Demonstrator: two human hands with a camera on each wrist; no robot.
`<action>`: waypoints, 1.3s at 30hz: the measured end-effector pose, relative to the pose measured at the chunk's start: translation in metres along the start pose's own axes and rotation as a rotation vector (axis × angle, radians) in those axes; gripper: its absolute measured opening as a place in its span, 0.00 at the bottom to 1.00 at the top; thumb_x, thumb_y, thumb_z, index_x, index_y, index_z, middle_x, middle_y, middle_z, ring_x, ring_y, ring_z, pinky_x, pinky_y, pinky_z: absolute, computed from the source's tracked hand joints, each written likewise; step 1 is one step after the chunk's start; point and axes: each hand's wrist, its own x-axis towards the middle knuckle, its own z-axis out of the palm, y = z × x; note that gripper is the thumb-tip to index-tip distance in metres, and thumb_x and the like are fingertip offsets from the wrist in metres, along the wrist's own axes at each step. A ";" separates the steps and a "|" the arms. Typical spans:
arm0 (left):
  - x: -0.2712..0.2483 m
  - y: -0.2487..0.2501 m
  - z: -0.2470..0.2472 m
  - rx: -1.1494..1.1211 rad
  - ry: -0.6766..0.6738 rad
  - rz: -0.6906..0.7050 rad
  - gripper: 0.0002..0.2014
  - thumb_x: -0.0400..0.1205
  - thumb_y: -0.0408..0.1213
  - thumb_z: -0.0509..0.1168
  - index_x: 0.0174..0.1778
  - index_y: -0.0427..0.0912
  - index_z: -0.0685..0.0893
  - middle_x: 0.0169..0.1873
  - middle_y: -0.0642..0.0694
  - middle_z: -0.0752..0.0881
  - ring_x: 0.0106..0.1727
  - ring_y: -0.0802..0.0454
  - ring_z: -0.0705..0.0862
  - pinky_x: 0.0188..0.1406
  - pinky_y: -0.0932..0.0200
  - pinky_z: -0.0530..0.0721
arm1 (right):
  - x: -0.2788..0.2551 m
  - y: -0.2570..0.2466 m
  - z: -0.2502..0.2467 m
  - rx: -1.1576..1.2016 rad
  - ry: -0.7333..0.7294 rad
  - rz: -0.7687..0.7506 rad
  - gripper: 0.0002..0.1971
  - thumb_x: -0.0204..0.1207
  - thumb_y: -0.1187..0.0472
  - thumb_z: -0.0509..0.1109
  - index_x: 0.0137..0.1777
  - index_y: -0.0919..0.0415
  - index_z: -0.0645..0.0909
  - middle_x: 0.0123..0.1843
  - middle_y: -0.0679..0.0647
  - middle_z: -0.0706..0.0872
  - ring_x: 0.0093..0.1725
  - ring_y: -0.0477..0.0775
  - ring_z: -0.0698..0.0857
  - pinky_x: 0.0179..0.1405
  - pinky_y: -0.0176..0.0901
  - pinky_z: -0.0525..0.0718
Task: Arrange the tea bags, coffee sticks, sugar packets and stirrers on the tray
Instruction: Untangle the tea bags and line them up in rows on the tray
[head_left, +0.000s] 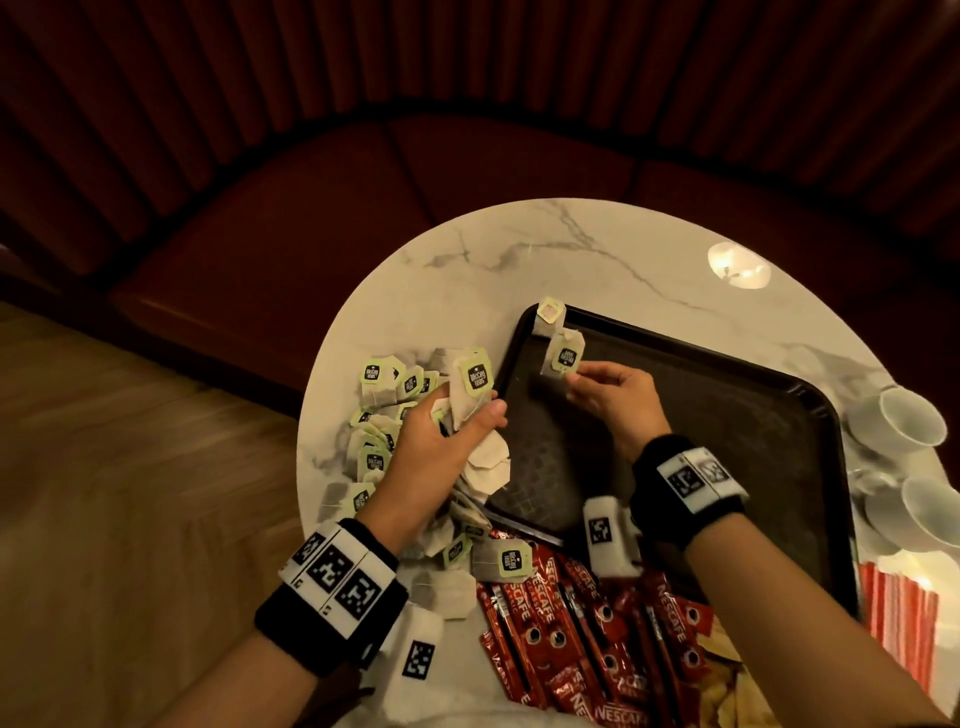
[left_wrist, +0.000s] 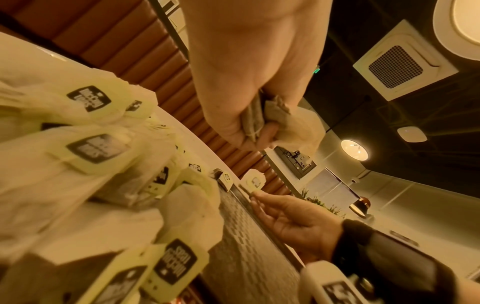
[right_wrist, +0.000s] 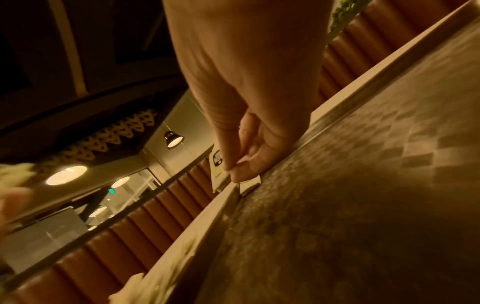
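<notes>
A black tray (head_left: 727, 415) lies on a round marble table (head_left: 519, 249). One tea bag (head_left: 549, 315) rests on the tray's far left corner. My right hand (head_left: 574, 375) pinches a second tea bag (head_left: 563, 356) by its lower edge, just below the first; the right wrist view shows the same tea bag (right_wrist: 218, 166) pinched at the tray rim (right_wrist: 228, 193). My left hand (head_left: 462, 415) grips a bunch of tea bags (head_left: 470, 382) beside the tray's left edge, over a heap of tea bags (head_left: 376, 415). In the left wrist view its fingers (left_wrist: 233, 127) curl round crumpled tea bags (left_wrist: 280, 117).
Red coffee sticks (head_left: 587, 629) lie in a pile at the table's near edge. White cups (head_left: 911, 415) stand right of the tray, with striped red stirrers (head_left: 898, 608) below them. A dark red bench (head_left: 363, 182) curves behind the table.
</notes>
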 end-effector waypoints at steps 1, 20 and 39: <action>0.000 -0.001 -0.002 0.010 0.005 0.001 0.07 0.80 0.35 0.71 0.52 0.39 0.87 0.37 0.51 0.92 0.43 0.60 0.90 0.42 0.70 0.83 | 0.014 0.002 0.002 -0.011 0.016 0.012 0.05 0.78 0.73 0.71 0.46 0.63 0.85 0.48 0.61 0.88 0.42 0.51 0.88 0.41 0.34 0.89; 0.001 -0.012 -0.022 0.042 0.087 -0.067 0.09 0.79 0.35 0.72 0.54 0.38 0.88 0.42 0.47 0.93 0.46 0.56 0.90 0.43 0.69 0.84 | 0.098 0.007 0.023 -0.341 0.125 0.042 0.21 0.74 0.59 0.79 0.65 0.62 0.83 0.56 0.58 0.88 0.37 0.46 0.85 0.36 0.40 0.86; -0.001 -0.005 -0.016 0.022 0.071 -0.067 0.08 0.80 0.35 0.71 0.54 0.38 0.87 0.42 0.48 0.92 0.45 0.57 0.90 0.43 0.68 0.84 | 0.087 0.007 0.019 -0.311 -0.020 0.072 0.15 0.79 0.67 0.72 0.65 0.69 0.81 0.43 0.57 0.86 0.38 0.49 0.85 0.42 0.40 0.87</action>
